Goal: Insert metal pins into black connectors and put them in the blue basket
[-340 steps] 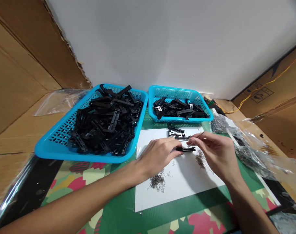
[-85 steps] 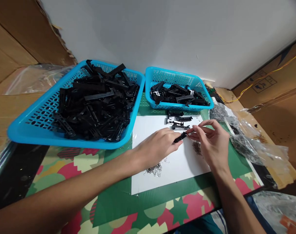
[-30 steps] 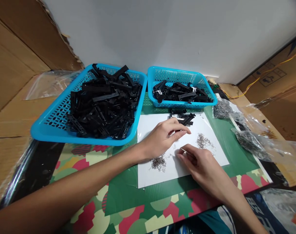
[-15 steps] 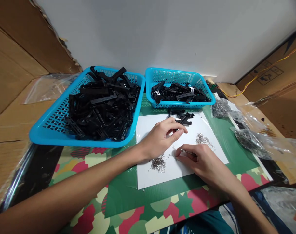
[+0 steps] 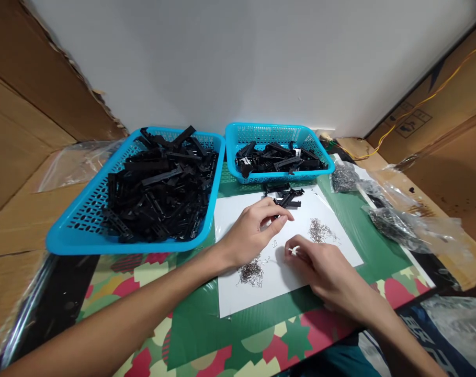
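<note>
My left hand [image 5: 253, 228] is above the white paper sheet [image 5: 230, 303], its fingers curled towards the thumb. A dark bit shows by its fingertips, too hidden to name. Just beyond lie several black plastic parts [image 5: 289, 199]. My right hand [image 5: 320, 264] is closed in a pinch over the sheet; a small pale glint shows at its fingers, but what it holds is unclear. One pile of small bent wire pieces [image 5: 251, 272] lies under my left wrist. Another wire pile [image 5: 318, 230] is beyond my right hand, with a few loose pieces between.
A large blue basket [image 5: 71, 238] heaped with black plastic parts stands at left. A smaller blue basket [image 5: 281, 128] with similar parts stands against the white wall. Plastic bags of small metal pieces [image 5: 393, 222] lie at right, near cardboard and a yellow cable [image 5: 373, 152].
My right hand has drawn back slightly from the loose wire pieces and turned, its fingertips lifting off the paper. My left hand keeps its pose. The whole view has shifted a little.
</note>
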A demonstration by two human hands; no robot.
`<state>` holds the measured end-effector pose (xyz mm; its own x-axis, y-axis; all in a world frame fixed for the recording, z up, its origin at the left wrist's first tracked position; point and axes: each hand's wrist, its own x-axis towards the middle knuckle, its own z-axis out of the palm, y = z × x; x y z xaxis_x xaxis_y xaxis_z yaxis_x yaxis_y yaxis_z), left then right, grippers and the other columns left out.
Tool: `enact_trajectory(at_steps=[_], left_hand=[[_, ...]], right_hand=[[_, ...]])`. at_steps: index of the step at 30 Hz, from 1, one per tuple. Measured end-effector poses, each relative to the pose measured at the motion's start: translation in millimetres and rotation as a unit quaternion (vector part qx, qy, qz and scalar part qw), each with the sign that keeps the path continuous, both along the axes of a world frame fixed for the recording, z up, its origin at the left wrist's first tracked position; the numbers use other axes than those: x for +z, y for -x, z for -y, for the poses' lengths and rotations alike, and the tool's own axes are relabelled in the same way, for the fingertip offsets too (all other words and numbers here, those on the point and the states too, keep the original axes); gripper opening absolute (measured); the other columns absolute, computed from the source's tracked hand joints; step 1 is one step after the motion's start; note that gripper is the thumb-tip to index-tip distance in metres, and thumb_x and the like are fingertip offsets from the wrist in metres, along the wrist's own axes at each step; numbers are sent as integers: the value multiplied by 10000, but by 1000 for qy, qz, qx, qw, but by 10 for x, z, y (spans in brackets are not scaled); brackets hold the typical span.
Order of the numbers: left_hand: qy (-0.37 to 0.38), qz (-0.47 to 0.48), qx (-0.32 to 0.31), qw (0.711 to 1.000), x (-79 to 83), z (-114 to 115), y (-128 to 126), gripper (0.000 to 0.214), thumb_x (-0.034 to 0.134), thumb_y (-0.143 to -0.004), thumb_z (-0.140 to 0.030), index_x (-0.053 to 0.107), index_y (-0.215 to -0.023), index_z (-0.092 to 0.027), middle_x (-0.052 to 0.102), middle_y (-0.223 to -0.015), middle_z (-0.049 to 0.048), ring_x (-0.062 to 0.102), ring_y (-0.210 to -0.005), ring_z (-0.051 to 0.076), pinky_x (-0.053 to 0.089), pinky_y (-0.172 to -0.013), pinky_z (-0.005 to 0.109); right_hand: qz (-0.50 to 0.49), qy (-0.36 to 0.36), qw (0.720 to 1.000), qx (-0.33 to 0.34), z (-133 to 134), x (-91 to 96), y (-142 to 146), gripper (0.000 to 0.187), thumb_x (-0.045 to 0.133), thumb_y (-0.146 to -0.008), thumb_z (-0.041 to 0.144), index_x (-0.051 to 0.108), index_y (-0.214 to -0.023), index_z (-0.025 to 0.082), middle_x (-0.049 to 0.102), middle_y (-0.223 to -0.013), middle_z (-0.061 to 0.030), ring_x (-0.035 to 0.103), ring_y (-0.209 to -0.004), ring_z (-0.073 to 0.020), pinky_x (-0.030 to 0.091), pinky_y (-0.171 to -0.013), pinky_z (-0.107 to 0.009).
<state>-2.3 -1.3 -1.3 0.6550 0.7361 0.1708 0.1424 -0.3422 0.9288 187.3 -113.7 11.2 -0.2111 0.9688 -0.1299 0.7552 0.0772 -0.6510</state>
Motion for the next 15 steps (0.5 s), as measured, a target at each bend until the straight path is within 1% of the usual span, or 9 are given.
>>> enact_trajectory(at_steps=[1,2,4,6,8,10,13,15], left_hand=[[0,2,-2,1000,10,0,3,246,576,-1060,-304,795,-1098,-199,603,-960,21,564,-832,156,438,-753,307],[0,3,-6,1000,22,1,6,240,582,-1057,-303,795,-1097,-199,599,-953,20,557,-829,156,428,-746,304],[0,6,-15,1000,44,2,10,220,609,-1046,-309,794,-1104,-205,574,-929,12,532,-806,150,411,-731,297],[4,13,-25,1000,58,2,11,194,661,-1021,-318,789,-1121,-211,547,-907,1,505,-782,143,396,-715,288],[6,29,-30,999,60,-1,10,186,693,-1005,-321,784,-1119,-206,532,-888,-7,492,-773,141,385,-704,282],[5,45,-22,999,56,-5,10,175,683,-1016,-323,781,-1083,-193,524,-867,-10,493,-779,144,376,-703,282],[5,46,-9,999,54,-5,16,215,637,-1052,-352,767,-1014,-185,523,-860,-10,495,-787,146,367,-709,284],[2,38,-8,999,60,0,23,267,594,-1077,-370,746,-967,-180,525,-870,-7,500,-808,148,370,-725,285]], right_hand=[[-78,-2,996,-41,-21,14,-4,162,496,-1080,315,618,-1022,227,458,-613,51,401,-530,-138,236,-528,-276],[-153,-13,984,-89,-51,27,-2,165,520,-1079,352,615,-1019,230,403,-607,67,362,-526,-129,229,-512,-267],[-272,-57,944,-178,-134,41,25,203,595,-1052,423,618,-997,229,336,-607,80,304,-532,-118,209,-496,-260],[-348,-88,906,-226,-225,37,84,244,672,-1006,457,630,-972,220,345,-610,79,281,-540,-110,197,-492,-259],[-392,-87,886,-233,-299,16,160,269,719,-970,466,645,-949,209,376,-603,75,282,-534,-103,194,-483,-257],[-412,-75,879,-230,-339,-13,233,277,736,-954,469,658,-942,203,374,-584,79,272,-518,-98,183,-472,-254],[-408,-76,879,-235,-341,-47,301,264,730,-961,458,677,-954,200,315,-562,95,256,-508,-96,174,-468,-253],[-383,-93,889,-234,-318,-49,316,236,721,-972,431,694,-960,197,283,-568,99,249,-513,-97,179,-477,-256]])
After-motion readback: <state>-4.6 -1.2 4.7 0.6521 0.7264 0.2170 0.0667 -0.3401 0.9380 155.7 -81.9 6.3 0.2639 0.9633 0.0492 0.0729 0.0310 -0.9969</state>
